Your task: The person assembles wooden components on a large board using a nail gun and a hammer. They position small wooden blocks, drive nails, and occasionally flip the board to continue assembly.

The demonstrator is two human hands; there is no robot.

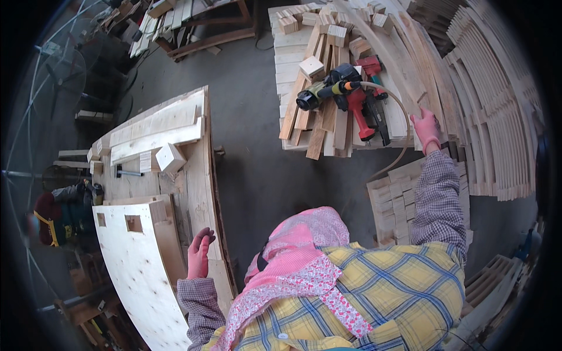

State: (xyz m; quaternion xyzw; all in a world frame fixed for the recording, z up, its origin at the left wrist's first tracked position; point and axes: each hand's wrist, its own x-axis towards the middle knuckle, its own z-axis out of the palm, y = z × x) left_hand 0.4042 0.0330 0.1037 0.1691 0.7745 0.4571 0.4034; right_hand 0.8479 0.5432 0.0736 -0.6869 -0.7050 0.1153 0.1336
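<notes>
My right hand (426,128), in a pink glove, reaches out to the stacked timber at the right. Its fingers close around the near end of a long thin wooden slat (397,61), partly hidden by the glove. Left of that hand, a black and green nail gun (327,90) and a red nail gun (359,112) lie on loose wooden strips (317,138). My left hand (200,254), gloved in pink with dark fingertips, hovers by the edge of the wooden workbench (195,184), holding nothing. Beside it stands a plywood panel assembly (136,259) with two rectangular cut-outs.
Wood blocks (170,158), boards (153,125) and a hammer (129,173) lie on the bench. An air hose (401,105) curves near my right hand. Slatted wooden frames (487,101) are stacked at far right, with piled blocks (397,199) nearer. Another person (52,219) works beyond the bench.
</notes>
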